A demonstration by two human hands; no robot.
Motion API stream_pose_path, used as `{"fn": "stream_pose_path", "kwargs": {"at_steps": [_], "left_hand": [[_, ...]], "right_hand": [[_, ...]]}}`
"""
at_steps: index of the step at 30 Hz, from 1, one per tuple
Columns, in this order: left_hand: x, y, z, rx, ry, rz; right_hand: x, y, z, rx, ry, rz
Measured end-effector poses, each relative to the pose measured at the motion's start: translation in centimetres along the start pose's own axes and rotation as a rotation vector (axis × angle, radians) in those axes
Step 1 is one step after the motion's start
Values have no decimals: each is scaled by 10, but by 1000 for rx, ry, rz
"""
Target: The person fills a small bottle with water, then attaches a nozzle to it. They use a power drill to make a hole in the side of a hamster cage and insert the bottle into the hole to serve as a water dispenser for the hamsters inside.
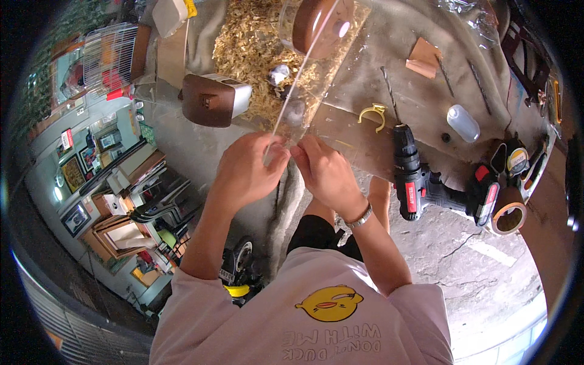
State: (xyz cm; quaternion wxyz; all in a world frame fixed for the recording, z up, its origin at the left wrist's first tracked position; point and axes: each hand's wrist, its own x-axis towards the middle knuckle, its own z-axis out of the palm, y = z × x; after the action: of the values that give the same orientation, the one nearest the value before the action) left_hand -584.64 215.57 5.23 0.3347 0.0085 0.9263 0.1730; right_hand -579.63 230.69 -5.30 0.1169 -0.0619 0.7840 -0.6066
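From where I stand, both hands meet at the near end of a clear panel, close to the person's lap. The L hand [248, 169] looks pinched on it, thumb vs. fingers, right at the near tip of the clear panel [299, 74]. The R hand [328, 175], w/ a watch [360, 216] at the wrist, is curled in just beside it, fingertips bunched; can't tell if it grips anything.

Key relation: the panel lies far of the hands, its long edge running away & leaning a bit to the R. The L hand is nearer its tip, the R hand a touch further R, w/ only a small gap btwn the two.

Wood shavings [243, 52] spread far & mostly L of that edge, w/ a small grey-white animal [279, 74] on them. A brown-white box [208, 100] sits L, beside the shavings; a brown domed piece [316, 27] is at the far end.

R side, on the cloth-covered tabletop [389, 30]: yellow clip [378, 110], black cordless drill [409, 170] w/ bit pointing far, white bottle [463, 123], tape roll [510, 229] nr the R edge.
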Motion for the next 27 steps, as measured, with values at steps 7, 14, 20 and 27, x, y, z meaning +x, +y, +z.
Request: {"fn": "stream_pose_path", "kwargs": {"at_steps": [7, 14, 20, 27], "left_hand": [[5, -4, -4, -2, 7, 78], [4, -3, -3, -5, -28, 44], [-5, 16, -12, -3, 92, 114], [-34, 121, -7, -218, 482, 354]], "right_hand": [[0, 8, 7, 25, 40, -26], [-31, -1, -24, -45, -9, 80], [-102, -16, -90, 429, -358, 282], [-261, 69, -122, -626, -510, 758]]}}
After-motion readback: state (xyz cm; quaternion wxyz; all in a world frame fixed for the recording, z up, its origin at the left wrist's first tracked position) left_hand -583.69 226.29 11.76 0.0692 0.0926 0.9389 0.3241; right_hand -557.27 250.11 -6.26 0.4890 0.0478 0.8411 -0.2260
